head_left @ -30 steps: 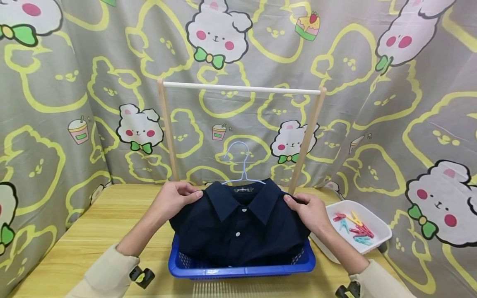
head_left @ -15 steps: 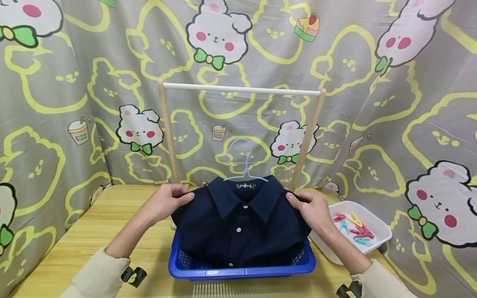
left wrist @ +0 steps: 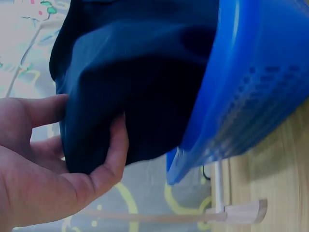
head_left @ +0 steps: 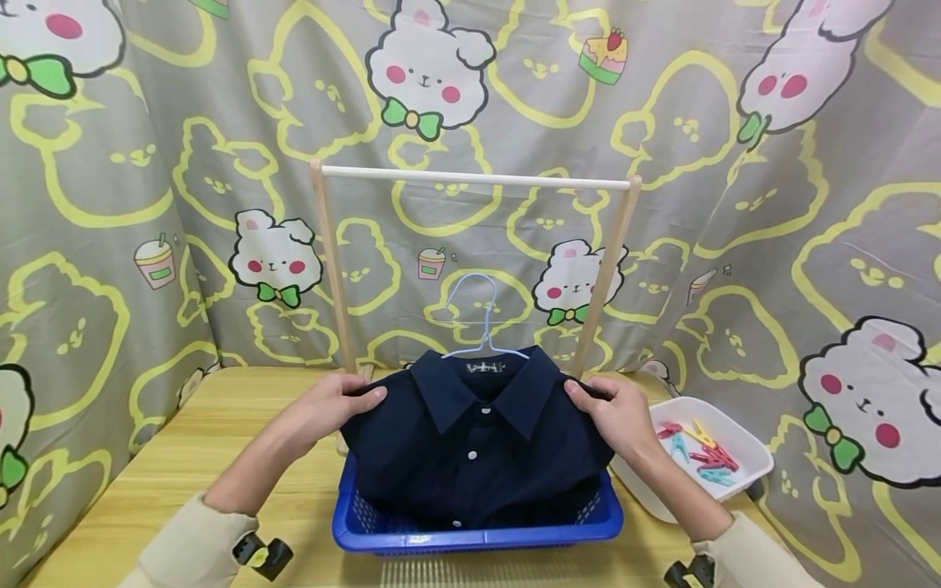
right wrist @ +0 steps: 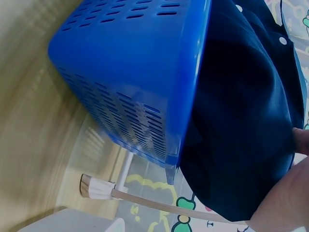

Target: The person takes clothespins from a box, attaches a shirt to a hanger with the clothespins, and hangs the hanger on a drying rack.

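Observation:
A navy collared shirt (head_left: pixel 529 465) with white buttons sits on a pale blue wire hanger (head_left: pixel 486 327). The hook stands up above the collar, and the lower folds lie inside a blue plastic basket (head_left: pixel 478 539). My left hand (head_left: pixel 323 410) pinches the shoulder at left, thumb in front. At the other shoulder, my right hand (head_left: pixel 620 415) pinches the cloth. The left wrist view shows the left thumb and fingers (left wrist: pixel 46 108) on either side of the dark fabric. In the right wrist view only part of the right hand (right wrist: pixel 285 200) shows at the shirt's edge.
Behind the basket stands a wooden rack with a white rail (head_left: pixel 478 176). A white tray (head_left: pixel 757 461) at right holds several coloured clothespins (head_left: pixel 709 453). The patterned curtain (head_left: pixel 456 220) closes off the back and sides of the wooden table (head_left: pixel 169 465).
My left hand has shifted outward to the left along the shirt's shoulder. The collar and hanger have risen slightly and moved a little right. My right hand stays nearly in place.

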Available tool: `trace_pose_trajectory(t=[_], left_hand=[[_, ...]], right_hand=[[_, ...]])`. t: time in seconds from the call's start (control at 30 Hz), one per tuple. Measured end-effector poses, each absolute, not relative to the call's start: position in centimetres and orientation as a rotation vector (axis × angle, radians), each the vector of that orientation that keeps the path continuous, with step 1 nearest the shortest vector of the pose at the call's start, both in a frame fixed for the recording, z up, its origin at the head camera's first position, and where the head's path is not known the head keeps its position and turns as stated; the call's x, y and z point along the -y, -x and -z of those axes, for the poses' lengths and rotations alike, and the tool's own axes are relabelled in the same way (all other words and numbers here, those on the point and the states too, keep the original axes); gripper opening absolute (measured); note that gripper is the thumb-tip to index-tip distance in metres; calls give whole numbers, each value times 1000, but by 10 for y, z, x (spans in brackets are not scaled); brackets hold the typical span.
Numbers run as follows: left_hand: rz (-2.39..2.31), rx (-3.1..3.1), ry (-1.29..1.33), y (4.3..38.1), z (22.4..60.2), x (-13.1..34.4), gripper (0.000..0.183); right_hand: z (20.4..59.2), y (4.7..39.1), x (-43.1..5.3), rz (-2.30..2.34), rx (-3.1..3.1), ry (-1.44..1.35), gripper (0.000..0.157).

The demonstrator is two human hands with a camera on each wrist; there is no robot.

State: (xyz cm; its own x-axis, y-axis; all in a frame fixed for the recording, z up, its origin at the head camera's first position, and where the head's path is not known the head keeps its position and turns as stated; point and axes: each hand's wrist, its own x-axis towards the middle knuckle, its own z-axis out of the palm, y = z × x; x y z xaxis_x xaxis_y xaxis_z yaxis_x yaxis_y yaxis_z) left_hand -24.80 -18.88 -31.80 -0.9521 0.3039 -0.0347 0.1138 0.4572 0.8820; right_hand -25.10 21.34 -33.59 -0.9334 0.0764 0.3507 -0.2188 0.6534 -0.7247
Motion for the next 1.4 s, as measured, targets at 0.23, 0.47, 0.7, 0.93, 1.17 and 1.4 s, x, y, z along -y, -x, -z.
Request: trace_pose_trajectory(t=[0.23,0.47,0.7,0.93,1.17,1.4], left_hand=[[-1588,-2504,-282,247,316,183,27],[-1562,-2517,-285,246,317,182,34],[-1557,-2475,-232,247,318,181,34],[-1597,-2470,-188,247,320,182,49],[-1648,-2573,-170,250,326,179,37],[-1664,-2589,-142,251,328,178,37]], right_hand=[[335,250,-213,-1178,2541,-109,34],[334,249,-214,-1159,2554,-103,35],[338,252,-216,-1141,2534,-122,33],[339,252,-216,-1140,2524,-136,33],[339,252,-217,-1139,2524,-161,35],[339,252,-219,-1135,2526,-162,40]])
